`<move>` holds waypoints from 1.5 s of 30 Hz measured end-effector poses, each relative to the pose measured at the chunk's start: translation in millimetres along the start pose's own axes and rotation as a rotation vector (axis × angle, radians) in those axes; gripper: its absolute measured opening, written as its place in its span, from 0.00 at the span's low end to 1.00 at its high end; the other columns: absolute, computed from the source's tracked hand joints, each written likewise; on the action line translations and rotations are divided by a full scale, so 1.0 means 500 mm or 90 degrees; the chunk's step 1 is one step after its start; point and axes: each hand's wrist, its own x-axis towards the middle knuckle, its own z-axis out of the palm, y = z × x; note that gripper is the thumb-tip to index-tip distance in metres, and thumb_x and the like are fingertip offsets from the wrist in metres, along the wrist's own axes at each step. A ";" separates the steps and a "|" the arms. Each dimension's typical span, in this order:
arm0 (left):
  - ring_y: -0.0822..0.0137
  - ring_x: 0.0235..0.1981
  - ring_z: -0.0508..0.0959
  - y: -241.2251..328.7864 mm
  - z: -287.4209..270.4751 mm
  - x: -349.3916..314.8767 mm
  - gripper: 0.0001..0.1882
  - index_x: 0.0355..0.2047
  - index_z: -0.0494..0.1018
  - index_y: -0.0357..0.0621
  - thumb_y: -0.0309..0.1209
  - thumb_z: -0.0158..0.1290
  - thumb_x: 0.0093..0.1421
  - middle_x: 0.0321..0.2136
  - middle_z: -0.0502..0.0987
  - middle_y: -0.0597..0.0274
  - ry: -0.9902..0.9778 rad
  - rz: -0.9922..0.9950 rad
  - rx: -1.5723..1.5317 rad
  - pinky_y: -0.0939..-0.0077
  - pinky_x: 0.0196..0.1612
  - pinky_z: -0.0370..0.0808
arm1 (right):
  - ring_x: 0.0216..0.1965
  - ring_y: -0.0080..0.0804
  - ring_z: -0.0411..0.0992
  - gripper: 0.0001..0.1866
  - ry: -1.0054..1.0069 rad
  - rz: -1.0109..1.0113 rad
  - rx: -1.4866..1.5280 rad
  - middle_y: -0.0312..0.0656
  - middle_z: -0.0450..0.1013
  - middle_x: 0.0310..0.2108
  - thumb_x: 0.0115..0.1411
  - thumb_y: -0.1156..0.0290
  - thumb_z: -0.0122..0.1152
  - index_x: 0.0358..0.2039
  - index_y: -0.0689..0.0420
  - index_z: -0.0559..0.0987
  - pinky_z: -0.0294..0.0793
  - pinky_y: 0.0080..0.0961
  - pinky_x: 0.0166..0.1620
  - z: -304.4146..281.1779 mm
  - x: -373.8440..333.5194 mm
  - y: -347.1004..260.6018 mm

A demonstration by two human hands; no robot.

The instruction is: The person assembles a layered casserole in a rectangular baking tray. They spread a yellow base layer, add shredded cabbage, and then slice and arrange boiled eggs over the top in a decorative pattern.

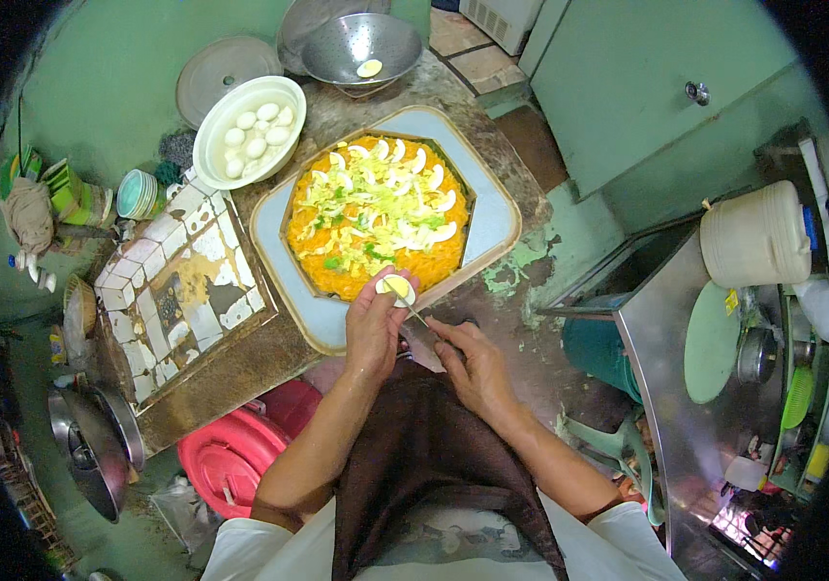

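Note:
In my left hand (pixel 373 321), closed around it, is a halved boiled egg (pixel 397 288) with the yolk side up. My right hand (pixel 473 366) grips a thin knife (pixel 411 308), its blade lying over the egg. Just beyond my hands, an octagonal tray of orange noodles (pixel 337 257) is topped with chopped greens and white egg slices (pixel 445 201) along its far and right sides. The noodle tray rests on a light blue board (pixel 484 225) with a tan rim. A white bowl (pixel 203 155) at the far left holds several peeled eggs (pixel 257 148) in water.
Behind the noodles stands a metal colander (pixel 361 44) with one egg half (pixel 369 69) inside. A broken-tiled sink (pixel 187 281) lies left. Red plastic lids (pixel 230 455) sit below the counter. At right are a metal counter (pixel 676 329) and a white water jug (pixel 755 235).

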 end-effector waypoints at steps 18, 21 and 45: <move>0.60 0.47 0.79 -0.021 0.068 0.050 0.19 0.58 0.64 0.27 0.21 0.43 0.67 0.49 0.75 0.50 0.061 0.002 0.077 0.66 0.55 0.78 | 0.28 0.49 0.76 0.17 -0.126 0.231 0.264 0.50 0.78 0.35 0.66 0.69 0.52 0.52 0.60 0.77 0.76 0.41 0.37 -0.074 0.137 0.128; 0.57 0.49 0.78 -0.019 0.071 0.054 0.19 0.58 0.64 0.28 0.21 0.44 0.67 0.49 0.74 0.49 0.071 -0.003 0.085 0.66 0.55 0.78 | 0.29 0.45 0.77 0.16 -0.149 0.282 0.339 0.48 0.78 0.36 0.65 0.70 0.53 0.51 0.61 0.77 0.76 0.38 0.37 -0.078 0.114 0.109; 0.53 0.50 0.78 0.051 -0.017 0.012 0.18 0.57 0.64 0.27 0.20 0.46 0.67 0.48 0.75 0.47 0.046 -0.068 0.200 0.69 0.53 0.80 | 0.24 0.16 0.67 0.17 -0.048 0.149 0.421 0.36 0.74 0.32 0.67 0.73 0.56 0.56 0.59 0.73 0.68 0.17 0.26 0.076 -0.002 0.096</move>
